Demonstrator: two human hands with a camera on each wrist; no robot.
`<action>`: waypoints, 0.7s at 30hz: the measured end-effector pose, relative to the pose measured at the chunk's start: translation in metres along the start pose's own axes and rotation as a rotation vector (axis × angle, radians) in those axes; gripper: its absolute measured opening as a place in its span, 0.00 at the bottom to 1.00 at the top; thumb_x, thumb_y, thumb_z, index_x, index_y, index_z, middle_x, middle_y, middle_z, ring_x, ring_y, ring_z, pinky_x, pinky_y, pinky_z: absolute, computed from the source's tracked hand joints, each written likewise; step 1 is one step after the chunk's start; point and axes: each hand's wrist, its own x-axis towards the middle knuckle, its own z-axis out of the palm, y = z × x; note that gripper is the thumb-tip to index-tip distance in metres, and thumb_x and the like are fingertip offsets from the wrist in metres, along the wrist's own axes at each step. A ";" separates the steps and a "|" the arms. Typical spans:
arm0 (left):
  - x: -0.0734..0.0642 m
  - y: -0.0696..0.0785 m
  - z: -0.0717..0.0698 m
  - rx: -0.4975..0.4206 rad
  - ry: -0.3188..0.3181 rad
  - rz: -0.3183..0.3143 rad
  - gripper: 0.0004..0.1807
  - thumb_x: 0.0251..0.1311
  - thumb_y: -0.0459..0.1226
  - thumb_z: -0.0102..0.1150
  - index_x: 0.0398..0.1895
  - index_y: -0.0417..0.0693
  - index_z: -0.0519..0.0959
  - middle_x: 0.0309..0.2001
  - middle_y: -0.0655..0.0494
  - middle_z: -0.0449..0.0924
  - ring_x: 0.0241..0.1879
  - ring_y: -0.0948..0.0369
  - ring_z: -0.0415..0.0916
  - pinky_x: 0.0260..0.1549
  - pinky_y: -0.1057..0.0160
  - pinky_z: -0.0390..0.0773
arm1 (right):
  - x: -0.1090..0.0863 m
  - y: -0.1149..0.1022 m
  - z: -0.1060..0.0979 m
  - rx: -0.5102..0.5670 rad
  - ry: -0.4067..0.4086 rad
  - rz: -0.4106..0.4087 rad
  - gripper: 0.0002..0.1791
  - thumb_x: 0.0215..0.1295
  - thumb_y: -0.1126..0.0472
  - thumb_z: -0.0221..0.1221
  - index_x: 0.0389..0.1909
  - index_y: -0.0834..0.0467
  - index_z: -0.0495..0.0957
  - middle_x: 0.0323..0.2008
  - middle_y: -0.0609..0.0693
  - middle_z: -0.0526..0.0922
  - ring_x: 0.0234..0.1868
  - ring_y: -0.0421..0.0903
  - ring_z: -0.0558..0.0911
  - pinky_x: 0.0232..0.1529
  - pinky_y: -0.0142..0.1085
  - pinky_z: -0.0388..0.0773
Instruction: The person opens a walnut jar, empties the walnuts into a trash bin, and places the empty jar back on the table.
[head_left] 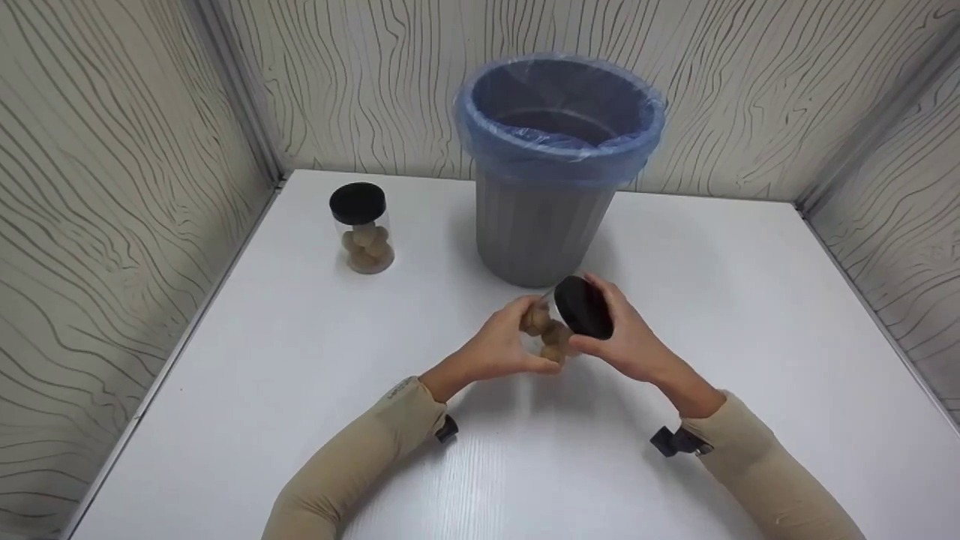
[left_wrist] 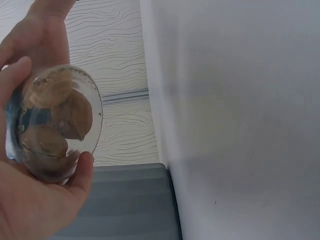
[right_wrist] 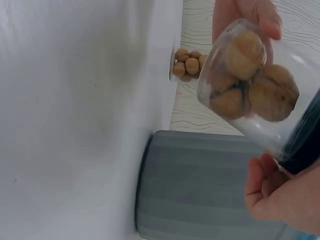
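A clear jar (head_left: 531, 345) of walnuts is held tilted above the white table, in front of the bin. My left hand (head_left: 491, 345) grips it around its lower end, thumb and fingers on opposite sides. At its upper end, my right hand (head_left: 634, 341) holds the black lid (head_left: 583, 307), which sits over the mouth. The left wrist view looks at the round base, with walnuts (left_wrist: 75, 115) showing through it. Through the jar's side, several walnuts (right_wrist: 272, 95) appear in the right wrist view, with the lid's dark edge (right_wrist: 305, 140) beside them.
Behind the hands stands a grey bin (head_left: 536, 232) lined with a blue bag (head_left: 562, 161). To its left, a second walnut jar (head_left: 364, 247) with a black lid stands upright on the white table (head_left: 300, 360). Wood-patterned panels (head_left: 375, 82) enclose the table's back and sides.
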 end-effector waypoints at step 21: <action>-0.004 -0.001 0.001 -0.049 -0.088 -0.014 0.47 0.42 0.47 0.75 0.66 0.48 0.61 0.52 0.62 0.69 0.49 0.65 0.68 0.53 0.52 0.71 | -0.001 0.008 -0.005 -0.022 -0.037 -0.137 0.44 0.49 0.61 0.70 0.66 0.61 0.59 0.59 0.53 0.66 0.57 0.47 0.67 0.56 0.48 0.66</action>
